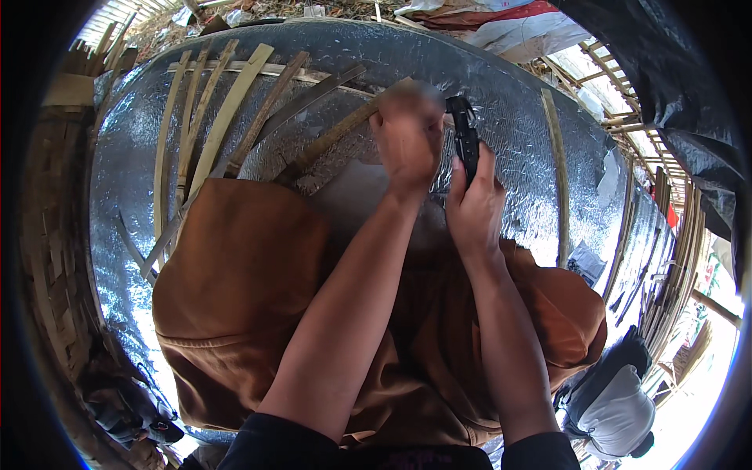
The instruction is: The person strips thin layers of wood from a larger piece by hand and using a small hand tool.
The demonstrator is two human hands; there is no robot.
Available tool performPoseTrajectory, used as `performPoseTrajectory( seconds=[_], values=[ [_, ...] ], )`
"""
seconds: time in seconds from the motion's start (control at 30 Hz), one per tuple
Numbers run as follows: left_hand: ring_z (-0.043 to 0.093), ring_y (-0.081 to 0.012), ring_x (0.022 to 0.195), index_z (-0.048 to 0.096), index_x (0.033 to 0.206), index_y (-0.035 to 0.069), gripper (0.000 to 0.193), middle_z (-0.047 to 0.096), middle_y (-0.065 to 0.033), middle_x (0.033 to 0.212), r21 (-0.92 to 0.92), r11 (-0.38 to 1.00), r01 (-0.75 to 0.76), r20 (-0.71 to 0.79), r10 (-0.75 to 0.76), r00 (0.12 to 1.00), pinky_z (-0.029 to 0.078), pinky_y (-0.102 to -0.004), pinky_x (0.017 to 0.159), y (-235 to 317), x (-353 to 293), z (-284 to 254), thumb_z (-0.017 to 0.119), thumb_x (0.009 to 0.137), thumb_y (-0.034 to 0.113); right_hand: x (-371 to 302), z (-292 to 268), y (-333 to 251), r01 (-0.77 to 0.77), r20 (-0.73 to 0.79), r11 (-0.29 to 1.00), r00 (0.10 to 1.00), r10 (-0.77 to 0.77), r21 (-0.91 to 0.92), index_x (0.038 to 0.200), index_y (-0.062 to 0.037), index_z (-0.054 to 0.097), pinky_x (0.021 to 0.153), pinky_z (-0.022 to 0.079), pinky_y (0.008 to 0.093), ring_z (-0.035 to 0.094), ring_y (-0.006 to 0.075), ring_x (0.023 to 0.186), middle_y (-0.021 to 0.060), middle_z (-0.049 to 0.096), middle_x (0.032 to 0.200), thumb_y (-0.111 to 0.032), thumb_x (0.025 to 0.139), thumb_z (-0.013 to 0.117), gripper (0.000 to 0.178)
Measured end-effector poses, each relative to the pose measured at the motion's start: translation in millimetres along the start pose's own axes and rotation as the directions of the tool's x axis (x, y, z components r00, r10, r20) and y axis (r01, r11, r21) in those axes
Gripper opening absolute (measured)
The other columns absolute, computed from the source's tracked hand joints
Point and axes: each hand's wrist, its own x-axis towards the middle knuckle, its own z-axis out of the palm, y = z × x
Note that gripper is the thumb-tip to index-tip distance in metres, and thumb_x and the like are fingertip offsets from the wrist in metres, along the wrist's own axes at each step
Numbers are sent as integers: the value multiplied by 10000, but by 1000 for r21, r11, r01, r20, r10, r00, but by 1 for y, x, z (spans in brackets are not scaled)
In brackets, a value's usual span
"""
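Black tool (468,143): long axis pointing away, slightly left.

A crinkled silver foil sheet (525,141) covers the floor, running from 9 o'clock over the top to 3 o'clock and throwing back bright, patchy glints, strongest near 8 o'clock. At 9 o'clock stands a shaded woven bamboo wall (59,290), dark brown. Beyond the foil's edge, towards 11 o'clock, lies litter-strewn earth (270,9), with pale light through slats in the corner. A red-and-white plastic tarp (513,27) lies crumpled at 1 o'clock. Black plastic sheeting (666,70) hangs at 2 o'clock, beside an open bamboo lattice (627,127). Daylight glares white at 4 o'clock.
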Motion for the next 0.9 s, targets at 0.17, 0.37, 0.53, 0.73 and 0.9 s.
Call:
performPoseTrajectory(
  seconds=[0.17,0.37,0.53,0.73,0.9],
  values=[
    [641,-207,1033,751,812,130,77,742,47,1001,2,1000,15,23,-15,1000,419,-397,945,3,1,2,812,771,154,2,1,3,7,-28,1000,1000,-7,14,1324,54,445,591,529,563,675,515,785,323,654,867,-119,988,588,404],
    [637,-203,1045,753,799,124,66,747,40,1010,-44,998,35,1,-35,999,411,-398,952,0,-1,1,811,772,139,1,0,-5,71,-190,995,980,-55,74,1302,49,454,577,518,561,675,508,763,322,658,854,-127,987,597,388],
    [638,-201,1051,757,804,124,71,748,42,1008,-29,999,37,11,-37,999,409,-398,954,3,3,0,818,766,131,1,0,-2,-2,-41,1000,999,3,22,1314,58,440,575,525,544,677,510,755,315,661,842,-104,988,590,394],
    [639,-197,1051,762,803,125,70,750,47,1004,-3,1000,10,19,-10,1000,411,-403,945,3,2,1,822,769,140,2,4,2,11,71,994,997,-3,-111,1353,89,406,588,550,529,684,501,793,325,668,899,-92,990,581,442],
    [639,-200,1049,762,810,131,69,751,44,1007,-3,998,57,21,-57,998,414,-398,948,3,3,4,816,777,157,4,-3,-3,0,-90,999,996,5,54,1340,75,419,594,542,555,675,517,794,334,663,893,-117,997,575,422]
  ],
)
